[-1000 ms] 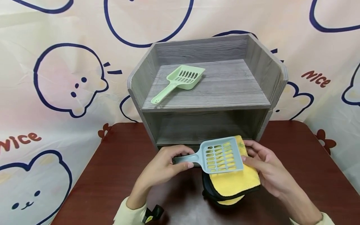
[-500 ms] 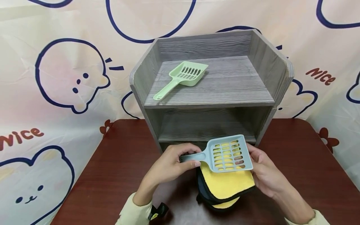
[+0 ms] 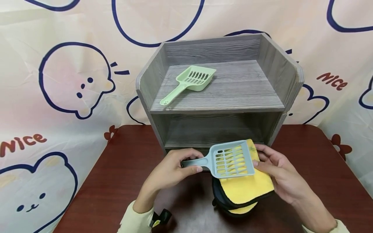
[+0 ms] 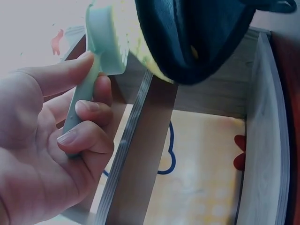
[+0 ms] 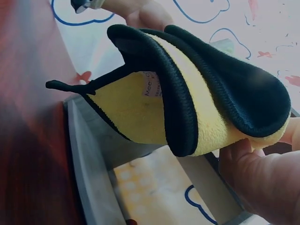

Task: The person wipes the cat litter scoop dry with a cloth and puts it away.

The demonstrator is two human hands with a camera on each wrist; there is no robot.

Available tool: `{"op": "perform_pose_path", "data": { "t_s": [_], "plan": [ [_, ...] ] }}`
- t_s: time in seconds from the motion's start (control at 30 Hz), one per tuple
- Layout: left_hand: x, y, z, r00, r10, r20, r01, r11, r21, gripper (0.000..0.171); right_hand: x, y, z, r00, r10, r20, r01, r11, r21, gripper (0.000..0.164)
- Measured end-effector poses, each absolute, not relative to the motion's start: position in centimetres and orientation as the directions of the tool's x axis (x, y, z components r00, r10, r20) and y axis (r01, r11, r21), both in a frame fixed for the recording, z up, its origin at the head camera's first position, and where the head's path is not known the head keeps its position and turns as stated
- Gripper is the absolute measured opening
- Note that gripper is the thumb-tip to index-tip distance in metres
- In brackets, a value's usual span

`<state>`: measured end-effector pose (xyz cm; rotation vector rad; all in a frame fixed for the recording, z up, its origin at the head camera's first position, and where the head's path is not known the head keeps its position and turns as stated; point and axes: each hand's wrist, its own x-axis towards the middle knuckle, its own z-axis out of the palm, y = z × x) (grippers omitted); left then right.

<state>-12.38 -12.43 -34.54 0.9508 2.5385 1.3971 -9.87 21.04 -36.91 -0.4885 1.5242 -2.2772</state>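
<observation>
My left hand (image 3: 172,168) grips the handle of a light blue slotted litter scoop (image 3: 213,161), its pan pointing right. My right hand (image 3: 287,178) holds a folded yellow cleaning cloth (image 3: 247,191) with dark backing and black edging. The cloth lies behind and below the scoop's pan; yellow shows through the slots. My right thumb is at the pan's right edge. In the left wrist view, fingers and thumb wrap the scoop handle (image 4: 83,101). Hanging folds of the cloth (image 5: 201,108), with a small label, fill the right wrist view; they partly hide my right fingers.
A grey wooden shelf unit (image 3: 233,89) stands on the dark red table (image 3: 110,181) just beyond my hands. On its upper board rests a pale green slotted scoop (image 3: 186,84), handle toward the front left. Behind hangs a cartoon-printed sheet (image 3: 81,136).
Half a second ago the cloth and right hand had slid left behind the scoop; now they are back to the right, with the yellow corner showing past the pan. The scoop shifted right, then left.
</observation>
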Motion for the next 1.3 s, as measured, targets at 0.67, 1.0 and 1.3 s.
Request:
{"op": "perform_pose_path", "data": {
  "t_s": [0.67, 1.0, 1.3],
  "plan": [
    [-12.7, -13.9, -34.4, -0.763, 0.603, 0.232, 0.532, 0.382, 0.756, 0.017, -9.9, 23.1, -35.5, -0.874, -0.447, 0.192, 0.0, -0.396, -0.918, 0.044],
    [-12.4, -13.7, -34.1, -0.741, 0.63, 0.232, 0.525, 0.328, 0.786, 0.017, -9.8, 22.6, -35.8, -0.871, -0.451, 0.194, 0.002, -0.399, -0.917, 0.043],
    [-12.2, -13.1, -34.3, -0.705, 0.672, 0.227, 0.509, 0.258, 0.821, 0.018, -9.8, 22.0, -36.1, -0.861, -0.471, 0.191, 0.011, -0.392, -0.92, 0.042]
  ]
}}
